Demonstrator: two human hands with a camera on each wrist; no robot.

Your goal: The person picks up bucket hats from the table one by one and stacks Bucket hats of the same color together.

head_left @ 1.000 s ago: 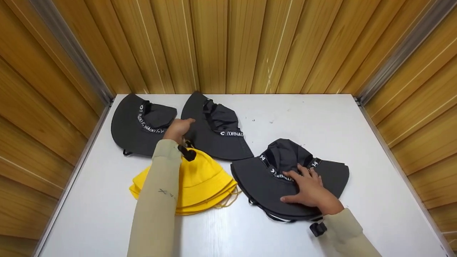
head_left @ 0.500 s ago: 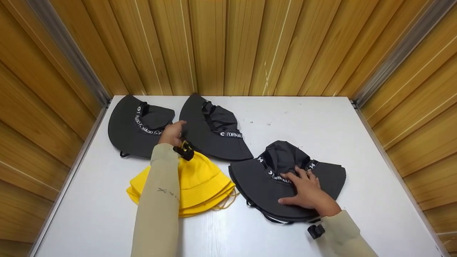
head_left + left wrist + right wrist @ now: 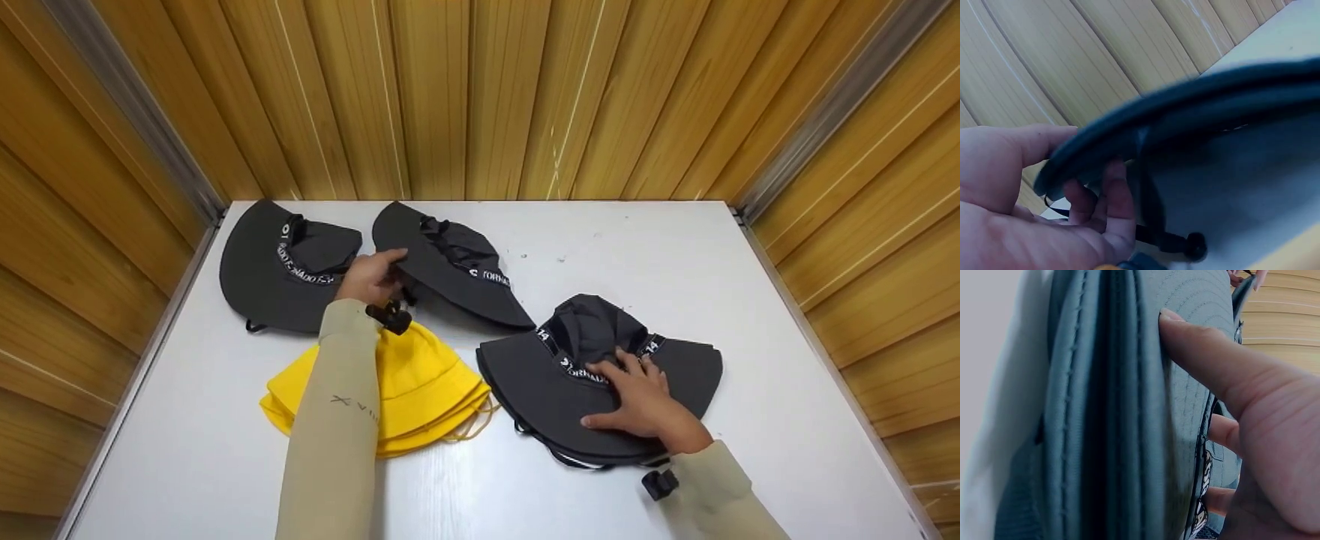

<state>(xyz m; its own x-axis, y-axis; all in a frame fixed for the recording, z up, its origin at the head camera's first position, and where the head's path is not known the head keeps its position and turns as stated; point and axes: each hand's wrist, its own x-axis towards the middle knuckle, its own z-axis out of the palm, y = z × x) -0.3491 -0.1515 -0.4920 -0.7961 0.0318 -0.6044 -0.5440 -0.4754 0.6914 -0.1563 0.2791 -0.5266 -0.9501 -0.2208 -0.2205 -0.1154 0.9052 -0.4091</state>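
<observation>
My left hand (image 3: 369, 276) pinches the brim of the middle dark grey bucket hat (image 3: 457, 281), thumb on top and fingers beneath. That brim's near side is tilted up off the table; in the left wrist view the raised brim (image 3: 1185, 98) shows its underside, a hanging strap and a small black toggle (image 3: 1196, 246). My right hand (image 3: 634, 397) rests with spread fingers on a stack of dark grey bucket hats (image 3: 540, 397) at the right. Seen from the right wrist, the layered brim edges (image 3: 1112, 410) lie beside the thumb.
Another dark grey hat (image 3: 255, 277) lies at the back left. Stacked yellow bucket hats (image 3: 427, 390) sit under the left forearm, a cord loop at their right. The white table (image 3: 600, 232) is bounded by wood-patterned walls (image 3: 495, 97) at the back and sides.
My left hand has taken hold of the middle hat's brim and lifted its near side off the table. The right hand stays in place on its stack.
</observation>
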